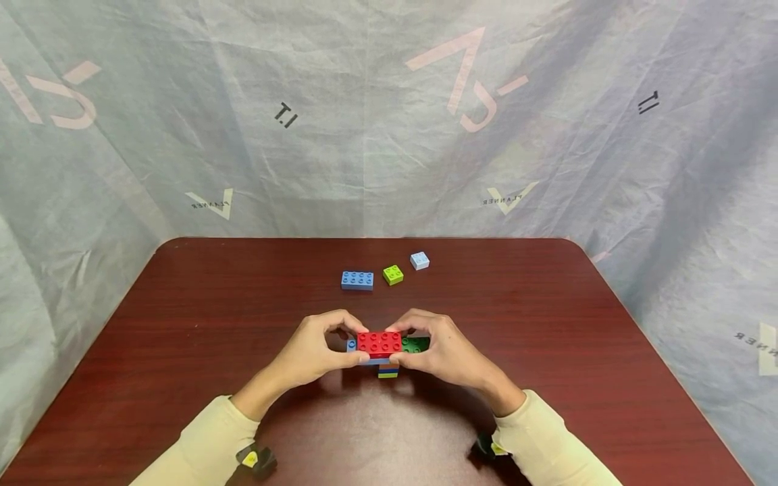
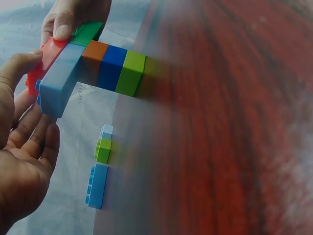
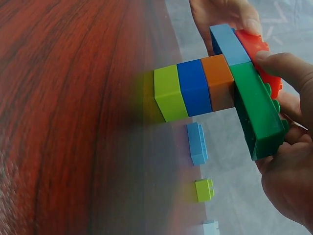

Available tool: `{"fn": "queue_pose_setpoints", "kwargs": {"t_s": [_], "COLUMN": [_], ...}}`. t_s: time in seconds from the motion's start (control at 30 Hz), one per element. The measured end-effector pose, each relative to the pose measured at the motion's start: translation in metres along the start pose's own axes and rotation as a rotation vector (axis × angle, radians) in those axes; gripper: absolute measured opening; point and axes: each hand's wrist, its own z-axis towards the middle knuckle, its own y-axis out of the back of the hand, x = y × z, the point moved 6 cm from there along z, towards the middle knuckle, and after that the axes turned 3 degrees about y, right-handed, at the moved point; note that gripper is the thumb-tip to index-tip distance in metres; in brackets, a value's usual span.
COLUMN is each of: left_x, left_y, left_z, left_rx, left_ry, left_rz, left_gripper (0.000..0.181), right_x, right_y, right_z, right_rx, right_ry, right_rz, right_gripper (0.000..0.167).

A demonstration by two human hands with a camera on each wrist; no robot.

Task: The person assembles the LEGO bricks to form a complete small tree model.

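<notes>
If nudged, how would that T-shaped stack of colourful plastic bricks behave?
Unsupported, the T-shaped stack would probably tip easily: its wide top overhangs a narrow column. It should feel stiff, since its column looks squarely joined. It may be slightly slippery, given its smooth, shiny sides.

Head view faces forward and down; nearer wrist views, seemingly low-set, share the brick stack (image 2: 112, 66).

In front of you is the worktop (image 1: 231, 297), glossy, dark red-brown with wood grain, and its far corners are rounded. Towards its far edge you see, from left to right, a blue brick (image 1: 357, 283), a lime-green brick (image 1: 392, 276) and a pale blue brick (image 1: 419, 262), lying apart. Nearer to you stands a column of blocks (image 3: 194, 88), lime-green lowest.
</notes>
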Motion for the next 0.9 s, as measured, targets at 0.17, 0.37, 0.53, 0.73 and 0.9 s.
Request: {"fn": "queue_pose_setpoints", "kwargs": {"t_s": [0.17,0.37,0.53,0.73,0.9], "left_x": [0.0003,-0.0007,-0.0010,0.0013,0.0024], "left_y": [-0.0015,-0.0008,0.0012,-0.0004,-0.0013], "left_z": [0.0011,-0.0003,-0.0017,-0.0009,0.0005], "left_rx": [-0.009,-0.020,-0.031,-0.024,-0.008], "left_ry": [-0.023,-0.016,-0.010,0.006,0.021], "left_rz": [-0.001,0.009,0.023,0.021,0.020], "left_gripper": [0.030,0.030,0.030,0.030,0.030], "right_x": [-0.0014,-0.0038,-0.0034,-0.0029,-0.0043], "right_y": [0.0003,-0.0016,-0.0035,-0.0032,-0.0024], "right_z": [-0.0010,-0.0015,0.0008,0.0007,0.0004], "right_rx": [-0.003,-0.011,-0.014,-0.016,-0.011], "right_ry": [0.012,0.034,0.058,0.072,0.061], "right_rz": [0.004,0.002,-0.014,-0.030,-0.035], "right_gripper": [0.029,0.027,0.026,0.027,0.028]}}
